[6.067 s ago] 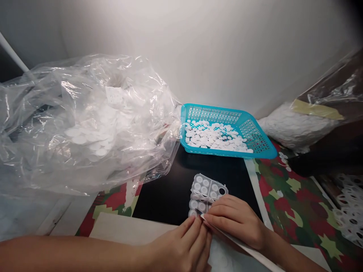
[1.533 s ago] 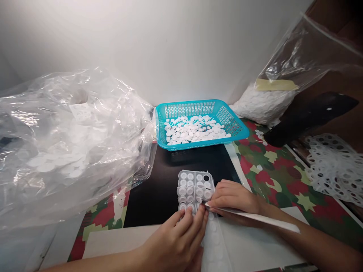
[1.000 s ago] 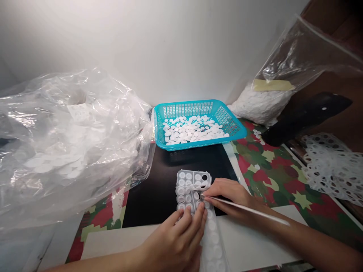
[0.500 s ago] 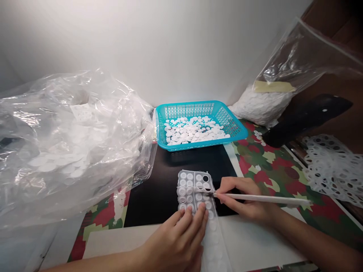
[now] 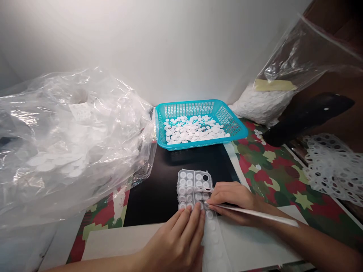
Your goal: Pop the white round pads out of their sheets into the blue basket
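Observation:
A translucent white plastic sheet of round discs [image 5: 189,183] lies lengthwise on the black mat, its upper part creased across. One round opening shows black near its top right corner. My left hand [image 5: 181,234] holds the sheet steady, fingers laid over its middle rows; the thumb is hidden. In my right hand [image 5: 235,200] is a slim white stick-like tool [image 5: 263,216], pinched close to its working end. That end meets the sheet's right-hand column, just beside my left fingertips, and its tip is covered by my fingers.
Beyond the black mat [image 5: 159,189] stands a turquoise basket [image 5: 202,144] with loose white discs. A large clear bag [image 5: 70,151] fills the left side. At right are another bag of white pieces [image 5: 261,104], a black object [image 5: 309,119] and punched-out sheets [image 5: 334,166].
My right hand has moved down along the sheet's right column and slightly left, and the tool now slants lower at its far end. My left hand stays on the sheet.

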`<state>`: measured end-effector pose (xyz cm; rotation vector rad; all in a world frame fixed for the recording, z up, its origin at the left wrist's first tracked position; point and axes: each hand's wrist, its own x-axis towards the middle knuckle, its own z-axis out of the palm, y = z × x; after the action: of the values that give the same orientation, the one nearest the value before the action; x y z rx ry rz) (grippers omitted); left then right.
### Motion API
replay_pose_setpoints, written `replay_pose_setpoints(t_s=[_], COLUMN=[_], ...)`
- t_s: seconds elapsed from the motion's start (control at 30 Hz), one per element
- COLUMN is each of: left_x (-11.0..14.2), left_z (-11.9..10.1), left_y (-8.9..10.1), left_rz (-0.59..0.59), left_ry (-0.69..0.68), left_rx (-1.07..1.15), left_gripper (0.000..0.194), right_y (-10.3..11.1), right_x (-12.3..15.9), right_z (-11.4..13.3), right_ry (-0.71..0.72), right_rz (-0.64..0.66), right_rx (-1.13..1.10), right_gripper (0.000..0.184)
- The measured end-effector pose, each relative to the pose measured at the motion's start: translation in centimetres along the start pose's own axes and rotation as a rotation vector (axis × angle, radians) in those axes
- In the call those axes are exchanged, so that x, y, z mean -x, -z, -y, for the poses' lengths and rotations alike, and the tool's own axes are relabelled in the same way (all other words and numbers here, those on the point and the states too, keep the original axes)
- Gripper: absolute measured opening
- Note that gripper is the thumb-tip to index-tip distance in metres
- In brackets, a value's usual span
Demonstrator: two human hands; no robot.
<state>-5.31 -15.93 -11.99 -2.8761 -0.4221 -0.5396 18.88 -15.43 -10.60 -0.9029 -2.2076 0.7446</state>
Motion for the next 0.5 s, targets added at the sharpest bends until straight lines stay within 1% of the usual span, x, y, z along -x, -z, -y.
replay_pose_setpoints(t_s=[0.13, 0.3, 0.5], left_x=[0.03, 0.10, -0.15], left_z=[-0.02, -0.10, -0.03], left_y=[-0.02, 0.07, 0.44], left_rz=[0.003, 0.040, 0.037], left_ry=[-0.004, -0.004, -0.004], left_rx=[0.000, -0.016, -0.011], left_gripper=[0.047, 0.048, 0.048], right_y=[-0.09, -0.15, -0.09], right_x=[-0.08, -0.14, 0.00], right_z=[0.02, 0.00, -0.08], right_ry=[0.009, 0.014, 0.015], right_rz=[0.001, -0.019, 0.005], right_rx=[-0.005, 0.017, 0.014], right_gripper=[0.011, 0.011, 0.011])
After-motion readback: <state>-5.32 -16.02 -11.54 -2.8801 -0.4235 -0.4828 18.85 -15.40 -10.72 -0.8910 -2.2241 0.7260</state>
